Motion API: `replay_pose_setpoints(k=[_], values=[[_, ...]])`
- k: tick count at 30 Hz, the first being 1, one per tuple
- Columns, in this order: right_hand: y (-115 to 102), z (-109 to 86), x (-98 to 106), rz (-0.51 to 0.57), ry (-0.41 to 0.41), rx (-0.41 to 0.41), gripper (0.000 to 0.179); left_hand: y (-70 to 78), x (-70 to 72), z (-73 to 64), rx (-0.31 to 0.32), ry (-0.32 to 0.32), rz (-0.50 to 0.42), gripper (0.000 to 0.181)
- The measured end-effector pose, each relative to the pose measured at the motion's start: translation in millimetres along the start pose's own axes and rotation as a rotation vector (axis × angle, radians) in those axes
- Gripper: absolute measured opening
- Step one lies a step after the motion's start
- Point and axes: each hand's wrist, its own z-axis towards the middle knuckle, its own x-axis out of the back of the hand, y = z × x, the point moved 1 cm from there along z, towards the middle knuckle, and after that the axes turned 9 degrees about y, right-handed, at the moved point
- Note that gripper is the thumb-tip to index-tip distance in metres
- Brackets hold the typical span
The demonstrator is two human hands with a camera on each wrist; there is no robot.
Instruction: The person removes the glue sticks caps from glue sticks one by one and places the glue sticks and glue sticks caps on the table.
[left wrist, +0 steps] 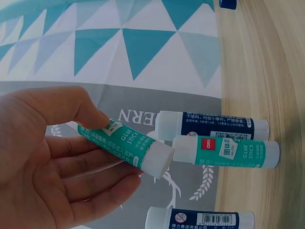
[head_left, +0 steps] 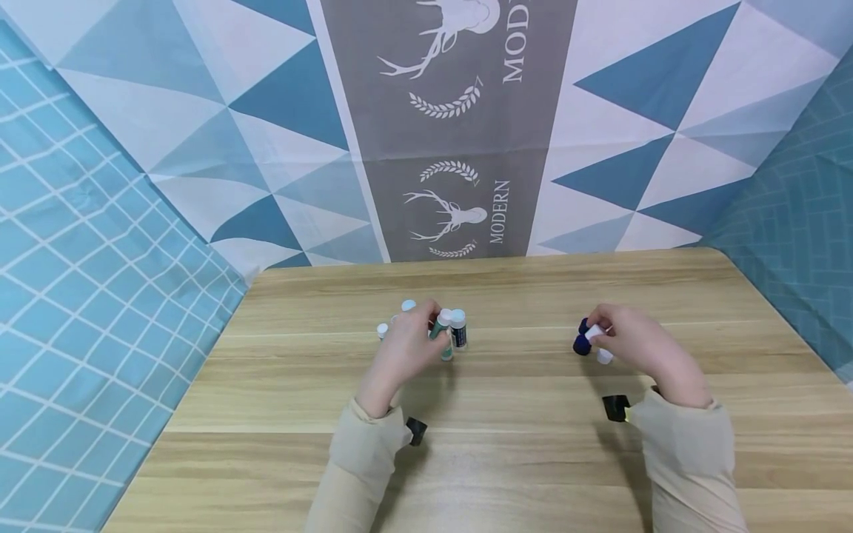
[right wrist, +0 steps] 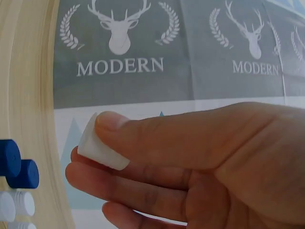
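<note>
My left hand [head_left: 409,346] pinches a green glue stick [left wrist: 125,144] between thumb and fingers, tilted and raised off the table. Just beside it stand another green glue stick [left wrist: 226,151] and a navy one [left wrist: 219,125], both upright with white tops. A further navy glue stick [left wrist: 209,219] shows at the lower edge of the left wrist view. On the right side, my right hand [head_left: 636,342] pinches a small white cap [right wrist: 101,148] between thumb and fingers. Navy caps [head_left: 582,345] and white caps [head_left: 604,357] sit in a group on the table under that hand.
More white-topped sticks [head_left: 409,304] are partly hidden behind my left hand. The wooden table [head_left: 520,429] meets a patterned cloth backdrop [head_left: 460,133] at its far edge. A blue checked cloth [head_left: 100,244] hangs at the left, a teal one [head_left: 793,185] at the right.
</note>
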Motion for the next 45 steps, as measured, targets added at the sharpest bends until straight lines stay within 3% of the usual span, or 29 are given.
replay_pose_setpoints(k=[5,12,26,35,45], values=[[8.9,-2.5,1.6,-0.038,-0.012,-0.011,0.015,-2.5,2.6,0.4,0.042,-0.022,-0.01,0.02],[15.2,-6.5,6.4,-0.056,-0.076,-0.086,0.017,-7.9,6.4,-0.6,0.013,-0.067,0.095,0.015],[38.2,-2.4,-0.8,-0.084,-0.101,-0.184,0.02,-18.3,6.4,-0.5,0.029,-0.116,0.12,0.012],[43.6,-4.0,-0.2,-0.08,-0.155,-0.299,0.019,-23.2,3.0,0.2,0.043,-0.206,0.165,0.014],[52.1,-5.1,-4.0,-0.1,-0.191,-0.306,0.015,-30.9,-7.3,0.6,0.08,-0.302,0.192,0.01]])
